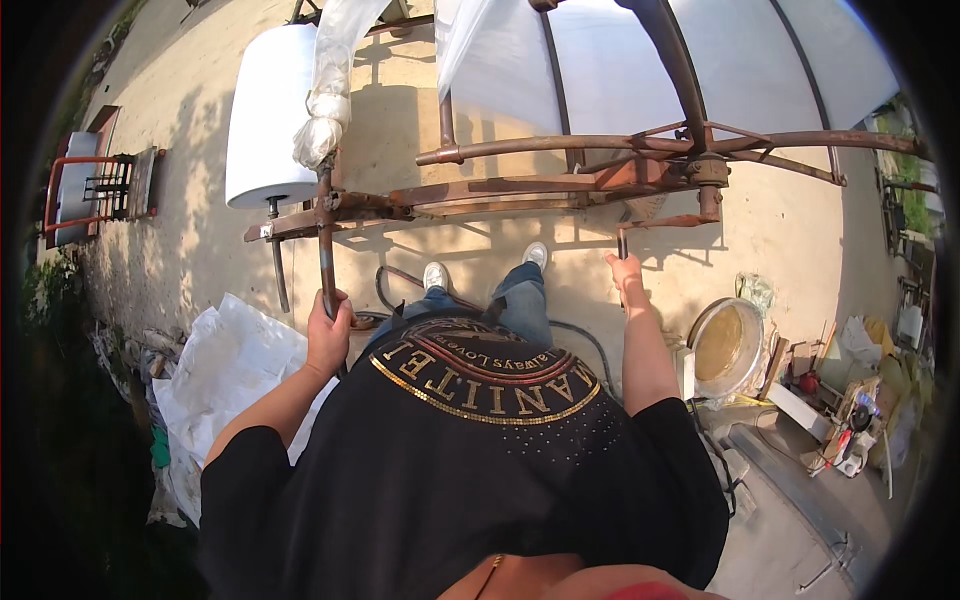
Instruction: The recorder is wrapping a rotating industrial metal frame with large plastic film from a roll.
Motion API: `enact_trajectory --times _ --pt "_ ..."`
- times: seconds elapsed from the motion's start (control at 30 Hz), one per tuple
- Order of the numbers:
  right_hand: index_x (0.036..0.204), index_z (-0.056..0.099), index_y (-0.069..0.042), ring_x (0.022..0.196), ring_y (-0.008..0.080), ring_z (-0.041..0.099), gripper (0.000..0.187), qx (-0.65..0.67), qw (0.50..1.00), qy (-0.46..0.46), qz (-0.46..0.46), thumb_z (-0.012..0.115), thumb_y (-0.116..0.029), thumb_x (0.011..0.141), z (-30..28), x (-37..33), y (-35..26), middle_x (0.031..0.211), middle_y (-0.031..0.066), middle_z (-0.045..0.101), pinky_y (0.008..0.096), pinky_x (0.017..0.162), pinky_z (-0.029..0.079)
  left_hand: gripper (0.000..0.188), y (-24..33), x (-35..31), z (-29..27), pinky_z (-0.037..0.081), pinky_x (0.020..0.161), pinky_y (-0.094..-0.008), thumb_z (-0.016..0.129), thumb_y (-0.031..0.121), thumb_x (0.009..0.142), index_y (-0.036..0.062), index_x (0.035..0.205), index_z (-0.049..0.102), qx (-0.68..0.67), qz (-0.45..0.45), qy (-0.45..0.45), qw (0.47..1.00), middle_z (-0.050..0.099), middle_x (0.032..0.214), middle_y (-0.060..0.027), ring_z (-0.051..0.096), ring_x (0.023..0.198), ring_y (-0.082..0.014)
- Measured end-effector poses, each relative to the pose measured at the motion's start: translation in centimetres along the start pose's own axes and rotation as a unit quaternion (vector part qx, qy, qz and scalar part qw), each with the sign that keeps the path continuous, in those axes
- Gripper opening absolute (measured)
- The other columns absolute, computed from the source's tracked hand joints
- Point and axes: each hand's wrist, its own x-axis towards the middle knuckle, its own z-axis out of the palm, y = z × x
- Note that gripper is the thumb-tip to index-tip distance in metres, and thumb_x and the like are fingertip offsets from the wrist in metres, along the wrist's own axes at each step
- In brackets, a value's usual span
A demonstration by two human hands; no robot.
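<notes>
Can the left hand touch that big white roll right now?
Probably not: the left hand is wrapped around a rusty bar, and the white roll sits farther out, mostly past the frame's crossbeam. It would likely need to let go and stretch forward.

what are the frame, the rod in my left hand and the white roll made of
The frame: probably steel or iron, rough and matt, with patchy rust-brown colour. The rod in the left hand: likely metal too, brown with a worn sheen. The white roll: smooth and evenly white, perhaps wound plastic film, though paper is possible.
</notes>
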Motion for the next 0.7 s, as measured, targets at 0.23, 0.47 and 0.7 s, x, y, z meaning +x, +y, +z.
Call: enact_trajectory --times 0.23,0.47,0.7 --pt "0.081 0.041 -0.011 0.042 0.0038 0.031 0.021 0.222 0.919 -0.32 -0.058 0.058 -0.021 0.086 -3.5 -22.1 -12.5 0.056 -0.0057 0.034 0.019 0.037 0.027 0.009 -0.7 0.0 -0.2 0.042 0.054 -0.0237 0.048 0.008 0.086 0.0038 0.093 0.043 -0.067 0.001 -0.028 0.997 0.048 0.065 -0.0027 0.048 0.057 -0.0096" --pt "0.084 0.046 -0.01 0.031 0.003 0.023 0.021 0.076 0.979 0.027 -0.185 0.054 -0.028 0.088 -20.3 -26.5 -15.5 0.047 -0.008 0.031 0.0199 0.028 0.019 0.008 -0.6 -0.5 0.3 0.042 0.054 -0.0236 0.047 0.007 0.088 0.0035 0.091 0.041 -0.06 0.0 -0.044 0.997 0.047 0.066 -0.0025 0.048 0.058 -0.0095" --pt "0.09 0.049 -0.008 0.068 0.0393 0.059 0.035 -0.509 0.699 0.484 -0.135 0.049 -0.043 0.086 -29.1 -14.5 -10.5 0.07 0.0192 0.061 0.0489 0.057 0.044 0.01 -0.8 -0.4 0.0 0.043 0.053 -0.0286 0.049 0.009 0.085 0.0029 0.091 0.043 -0.013 -0.007 -0.012 1.0 0.051 0.062 -0.0056 0.052 0.055 -0.0137"
